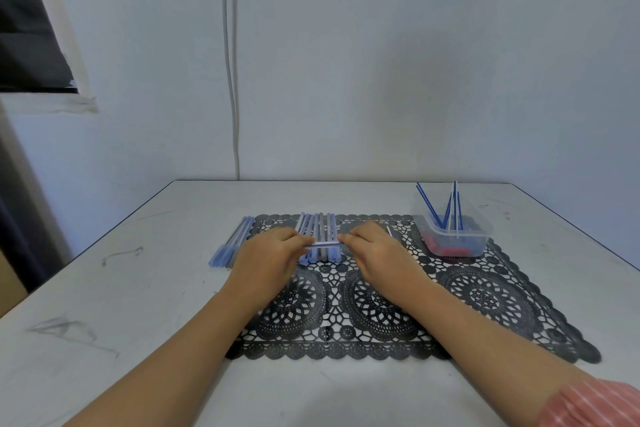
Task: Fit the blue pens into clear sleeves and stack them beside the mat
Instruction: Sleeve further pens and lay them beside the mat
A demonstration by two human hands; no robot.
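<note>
My left hand (268, 258) and my right hand (375, 251) meet over the far left part of the black lace mat (481, 298). Between their fingertips they hold one clear sleeve with a blue pen inside (325, 244), lying crosswise. Under it a row of several clear sleeves (320, 224) lies on the mat. A stack of sleeved pens (230, 246) rests on the table just left of the mat. Several bare blue pens (446, 208) stand in a clear plastic tub (481, 229) at the mat's far right corner.
The tub also holds red and dark small pieces (450, 248) at its bottom. The white table (138, 305) has scuff marks and ends at the wall behind. A grey cable (232, 80) runs down the wall.
</note>
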